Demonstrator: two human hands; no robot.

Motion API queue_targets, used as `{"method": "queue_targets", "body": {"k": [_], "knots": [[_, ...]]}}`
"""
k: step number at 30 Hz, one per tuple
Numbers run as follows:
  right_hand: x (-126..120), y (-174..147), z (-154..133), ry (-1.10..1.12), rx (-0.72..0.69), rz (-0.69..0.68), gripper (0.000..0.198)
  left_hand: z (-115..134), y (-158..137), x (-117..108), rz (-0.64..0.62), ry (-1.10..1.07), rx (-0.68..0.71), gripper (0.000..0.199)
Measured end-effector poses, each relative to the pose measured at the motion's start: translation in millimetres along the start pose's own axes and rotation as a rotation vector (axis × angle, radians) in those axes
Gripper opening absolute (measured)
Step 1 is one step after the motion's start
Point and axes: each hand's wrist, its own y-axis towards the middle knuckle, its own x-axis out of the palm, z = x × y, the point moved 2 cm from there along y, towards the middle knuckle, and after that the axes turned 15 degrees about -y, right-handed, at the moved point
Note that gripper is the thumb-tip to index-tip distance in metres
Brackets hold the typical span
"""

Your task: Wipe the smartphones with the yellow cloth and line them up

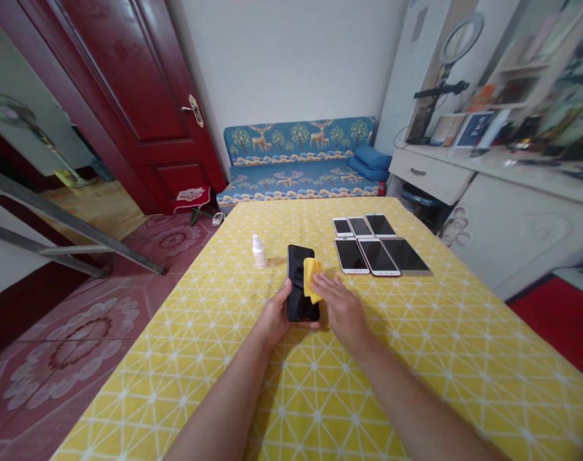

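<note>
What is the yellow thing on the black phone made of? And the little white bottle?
The yellow cloth looks like soft fabric, perhaps microfibre: it bends and folds under the right hand. The phone, held by the left hand, has a glossy, glass-like front. The bottle looks like matte white plastic, though it is small in view.

Glossy black phone [301, 282], soft yellow cloth [311, 276], matt woven tablecloth [416, 358].
</note>
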Motion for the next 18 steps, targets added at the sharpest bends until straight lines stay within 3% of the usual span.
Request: {"method": "queue_targets", "body": {"k": [8, 14, 18], "knots": [[-3.5, 0.5, -16.1, -0.059, -0.044, -0.092, 0.051, 2.5, 3.4, -0.4, -0.013, -0.111, 0.123, 0.046], [-8.8, -1.5, -31.8, 0.078, -0.158, -0.014, 0.051, 2.2, 3.7, -0.5, -0.045, -0.231, 0.177, 0.049], [-12.7, -1.3, -40.0, 0.144, -0.232, 0.019, 0.051, 3.3, 2.6, 0.7, -0.074, -0.292, 0.110, 0.054]]}}
